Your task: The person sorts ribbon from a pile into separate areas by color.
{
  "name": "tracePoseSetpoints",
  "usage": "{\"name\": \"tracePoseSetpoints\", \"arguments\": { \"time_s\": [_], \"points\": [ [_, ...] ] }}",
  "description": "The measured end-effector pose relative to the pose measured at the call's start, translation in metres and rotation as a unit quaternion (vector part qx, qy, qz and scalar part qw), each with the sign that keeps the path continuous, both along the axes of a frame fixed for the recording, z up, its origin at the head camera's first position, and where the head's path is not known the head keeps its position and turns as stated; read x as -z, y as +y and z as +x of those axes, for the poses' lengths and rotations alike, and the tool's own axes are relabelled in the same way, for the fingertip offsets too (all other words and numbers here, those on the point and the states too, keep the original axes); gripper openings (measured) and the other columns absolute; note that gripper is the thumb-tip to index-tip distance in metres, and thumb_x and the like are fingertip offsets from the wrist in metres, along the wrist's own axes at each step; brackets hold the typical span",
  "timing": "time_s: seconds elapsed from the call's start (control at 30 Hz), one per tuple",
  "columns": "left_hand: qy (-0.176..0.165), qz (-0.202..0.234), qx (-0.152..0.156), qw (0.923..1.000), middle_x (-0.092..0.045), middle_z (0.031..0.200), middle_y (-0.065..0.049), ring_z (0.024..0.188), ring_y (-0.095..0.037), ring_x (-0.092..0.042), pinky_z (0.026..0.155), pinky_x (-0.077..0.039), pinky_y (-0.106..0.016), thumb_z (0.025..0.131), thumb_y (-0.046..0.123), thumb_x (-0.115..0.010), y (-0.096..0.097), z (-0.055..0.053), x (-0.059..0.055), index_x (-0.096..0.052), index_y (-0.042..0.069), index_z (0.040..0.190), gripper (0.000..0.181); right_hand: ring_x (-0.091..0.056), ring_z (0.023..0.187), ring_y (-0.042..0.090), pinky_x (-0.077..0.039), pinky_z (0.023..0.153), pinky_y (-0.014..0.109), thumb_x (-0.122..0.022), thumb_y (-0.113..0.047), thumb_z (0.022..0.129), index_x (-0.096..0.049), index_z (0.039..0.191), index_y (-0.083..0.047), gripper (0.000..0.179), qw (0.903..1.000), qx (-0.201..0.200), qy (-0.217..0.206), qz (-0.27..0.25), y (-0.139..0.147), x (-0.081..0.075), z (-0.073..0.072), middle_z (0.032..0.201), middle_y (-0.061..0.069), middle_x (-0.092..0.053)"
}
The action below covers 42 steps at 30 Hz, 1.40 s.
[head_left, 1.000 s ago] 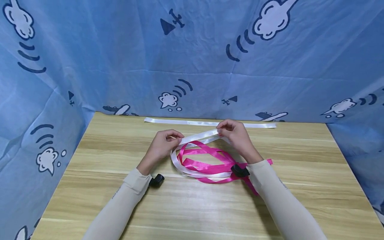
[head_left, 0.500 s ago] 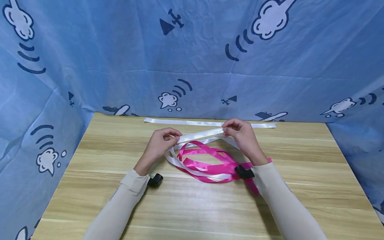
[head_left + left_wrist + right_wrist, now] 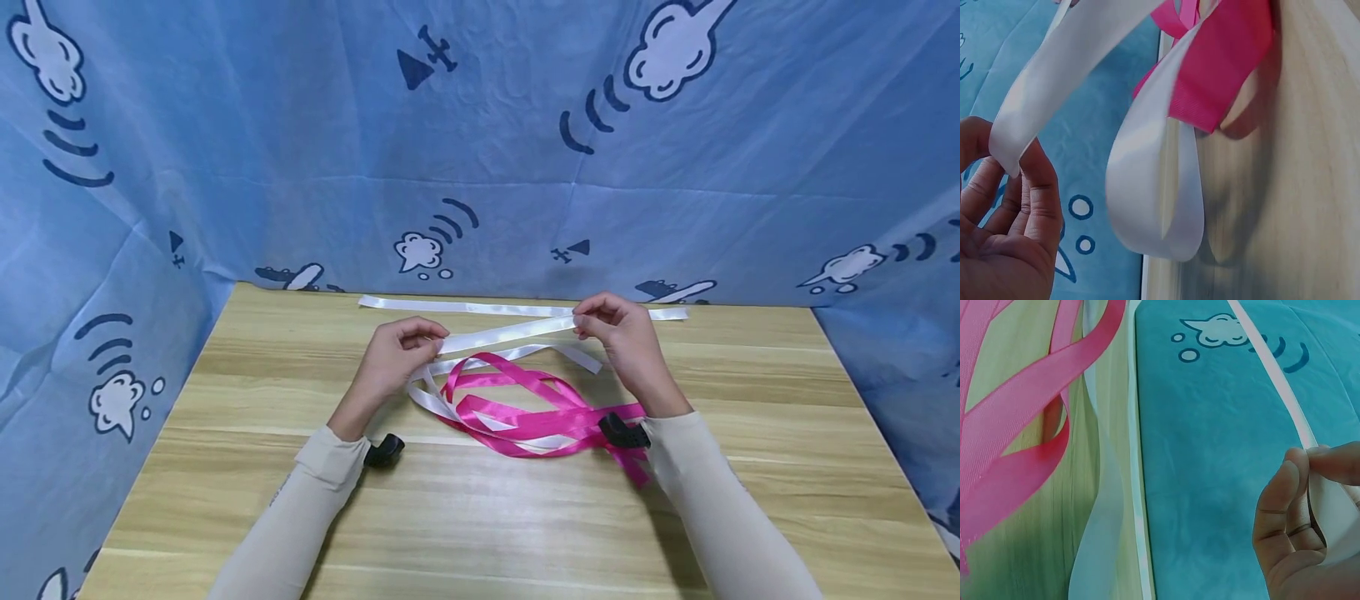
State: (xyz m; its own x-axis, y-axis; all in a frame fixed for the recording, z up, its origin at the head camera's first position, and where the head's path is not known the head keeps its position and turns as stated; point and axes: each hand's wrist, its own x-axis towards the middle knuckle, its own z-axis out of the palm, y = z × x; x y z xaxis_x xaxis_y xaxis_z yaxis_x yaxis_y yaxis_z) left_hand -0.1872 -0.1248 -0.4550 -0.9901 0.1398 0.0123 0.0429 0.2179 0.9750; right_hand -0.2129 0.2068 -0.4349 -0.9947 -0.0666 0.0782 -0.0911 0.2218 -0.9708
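A white satin ribbon [image 3: 510, 335] stretches between the two hands, tilted up toward the right. My left hand [image 3: 390, 358] pinches its left end between thumb and fingers; the left wrist view shows the fold at those fingertips [image 3: 1036, 159]. At the other end my right hand [image 3: 622, 342] pinches it too, and a short piece hangs over the palm in the right wrist view. Below the span lies a loose heap of pink ribbon [image 3: 536, 423] with white loops mixed in. One white loop [image 3: 1138, 181] hangs near the left hand.
Along the table's back edge lies a separate straight white ribbon [image 3: 420, 305]. A blue patterned cloth [image 3: 480, 150] rises behind the wooden table [image 3: 480, 525] and at both sides. A loose white ribbon tail [image 3: 581, 358] rests behind the pink heap.
My right hand has moved right and slightly away, while the left hand has shifted a little left. The white ribbon between them has grown longer, and the white loops by the heap have slid left.
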Motion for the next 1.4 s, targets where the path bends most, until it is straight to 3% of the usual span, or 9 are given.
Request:
{"name": "tracePoseSetpoints", "arguments": {
  "time_s": [0.17,0.33,0.63,0.8,1.07,1.4],
  "points": [
    [-0.004,0.018,-0.007,0.9998,-0.076,0.102,-0.014,0.079,-0.012,-0.069,0.074,-0.061,-0.02,0.096,0.001,-0.071,-0.003,0.002,-0.002,-0.076,-0.003,0.11,0.016,-0.068,0.077,0.014,-0.06,0.074,0.021,-0.067,0.001,0.097,-0.064,0.108,0.013,0.017,0.9998,0.01,0.006,-0.015,0.007,0.0,0.002,0.085,-0.008,-0.069],
    [-0.007,0.02,-0.013,0.9997,-0.075,0.102,-0.013,0.084,-0.028,-0.071,0.075,-0.062,-0.022,0.096,0.002,-0.071,-0.006,0.003,-0.004,-0.076,-0.002,0.11,0.016,-0.069,0.078,0.014,-0.06,0.074,0.019,-0.068,0.002,0.096,-0.066,0.104,0.009,0.011,0.9993,0.015,0.006,-0.035,0.013,-0.002,0.005,0.086,-0.007,-0.069],
    [-0.002,0.032,-0.015,0.9994,-0.074,0.107,-0.014,0.086,-0.024,-0.073,0.082,-0.065,-0.035,0.095,0.0,-0.07,-0.013,0.004,-0.009,-0.073,-0.007,0.115,0.021,-0.07,0.074,0.011,-0.061,0.073,0.019,-0.067,0.006,0.096,-0.071,0.098,0.001,0.007,0.9948,0.023,0.017,-0.098,0.024,-0.005,0.011,0.086,-0.003,-0.071],
    [-0.002,0.032,-0.016,0.9994,-0.074,0.108,-0.017,0.087,-0.027,-0.073,0.084,-0.065,-0.043,0.096,0.001,-0.07,-0.015,0.004,-0.01,-0.072,-0.009,0.116,0.022,-0.07,0.075,0.01,-0.061,0.074,0.019,-0.068,0.005,0.096,-0.07,0.097,0.0,0.006,0.9937,0.03,0.02,-0.106,0.03,-0.008,0.014,0.086,-0.002,-0.071],
    [0.006,0.046,-0.019,0.9988,-0.073,0.11,-0.019,0.083,-0.01,-0.072,0.078,-0.063,-0.024,0.096,-0.001,-0.069,-0.019,0.005,-0.012,-0.07,-0.011,0.116,0.022,-0.07,0.075,0.01,-0.061,0.074,0.019,-0.069,0.004,0.097,-0.07,0.098,0.0,0.005,0.9926,0.044,0.018,-0.112,0.04,-0.008,0.018,0.086,-0.002,-0.072],
    [0.006,0.058,-0.028,0.9979,-0.073,0.111,-0.019,0.083,-0.004,-0.071,0.078,-0.063,-0.022,0.096,-0.005,-0.066,-0.025,0.004,-0.011,-0.07,-0.012,0.117,0.022,-0.069,0.073,0.009,-0.06,0.073,0.018,-0.067,0.008,0.096,-0.074,0.095,-0.007,0.016,0.9898,0.058,0.026,-0.127,0.054,-0.009,0.021,0.085,-0.003,-0.072]
  ]
}}
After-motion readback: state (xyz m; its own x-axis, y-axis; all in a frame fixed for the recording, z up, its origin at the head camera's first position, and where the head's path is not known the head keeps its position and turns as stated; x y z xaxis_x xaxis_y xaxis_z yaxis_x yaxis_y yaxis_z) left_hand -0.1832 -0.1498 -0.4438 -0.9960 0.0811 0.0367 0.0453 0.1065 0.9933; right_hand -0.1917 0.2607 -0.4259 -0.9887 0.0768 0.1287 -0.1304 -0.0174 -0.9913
